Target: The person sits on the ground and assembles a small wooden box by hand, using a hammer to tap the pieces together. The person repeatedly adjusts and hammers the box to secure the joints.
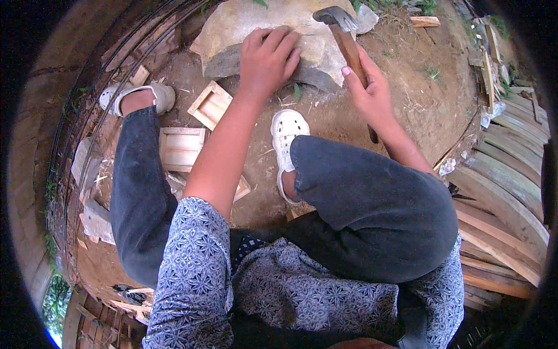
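My right hand (372,93) is closed round the wooden handle of a claw hammer (349,49). The hammer's dark metal head is raised over the right side of a large flat-topped stone (238,23). Against the stone's near part rests my left hand (269,58), its fingers bent and drawn together. What those fingers pinch, if anything, is too small to make out. Two shallow wooden frames, a tilted one (211,104) and a squarer one (181,149), lie on the ground left of my left forearm.
Long wooden planks (500,186) are stacked at the right. Black cables (72,139) run along the left edge. My shoes, a left clog (163,98) and a right clog (286,131), stand on bare soil. A pale stone block (97,221) and wood scraps lie at the left.
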`<state>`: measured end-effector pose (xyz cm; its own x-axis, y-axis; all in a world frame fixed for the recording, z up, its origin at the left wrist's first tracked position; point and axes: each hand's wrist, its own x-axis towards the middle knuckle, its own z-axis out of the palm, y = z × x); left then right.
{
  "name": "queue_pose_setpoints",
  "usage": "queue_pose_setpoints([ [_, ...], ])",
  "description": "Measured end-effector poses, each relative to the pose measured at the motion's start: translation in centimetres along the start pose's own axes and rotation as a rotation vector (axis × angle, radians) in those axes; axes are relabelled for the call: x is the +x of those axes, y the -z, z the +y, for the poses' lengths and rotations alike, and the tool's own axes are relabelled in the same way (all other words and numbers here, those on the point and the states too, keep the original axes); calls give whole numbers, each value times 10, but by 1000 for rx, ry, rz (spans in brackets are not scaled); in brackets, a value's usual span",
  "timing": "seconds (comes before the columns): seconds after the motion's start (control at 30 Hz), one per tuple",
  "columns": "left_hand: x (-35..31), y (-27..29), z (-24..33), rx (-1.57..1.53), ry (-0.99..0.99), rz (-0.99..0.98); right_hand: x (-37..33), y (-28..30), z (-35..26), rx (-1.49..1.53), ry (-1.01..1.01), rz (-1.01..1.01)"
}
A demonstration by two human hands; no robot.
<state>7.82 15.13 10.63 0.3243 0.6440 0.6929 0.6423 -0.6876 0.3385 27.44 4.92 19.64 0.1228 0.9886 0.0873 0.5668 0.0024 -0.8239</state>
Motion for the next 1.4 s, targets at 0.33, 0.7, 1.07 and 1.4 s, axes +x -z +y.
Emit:
queue_pose_setpoints([
  [0.33,2,-4,1,-2,18,13,-5,3,18,-111,-46,-73],
  [0.7,9,0,12,-76,154,34,-11,12,10,193,-212,-24],
  [1.07,34,20,12,61,179,-205,-16,11,19,256,-407,50],
  [1.4,-98,190,84,-545,771,-445,-9,45,-14,512,-336,119],
])
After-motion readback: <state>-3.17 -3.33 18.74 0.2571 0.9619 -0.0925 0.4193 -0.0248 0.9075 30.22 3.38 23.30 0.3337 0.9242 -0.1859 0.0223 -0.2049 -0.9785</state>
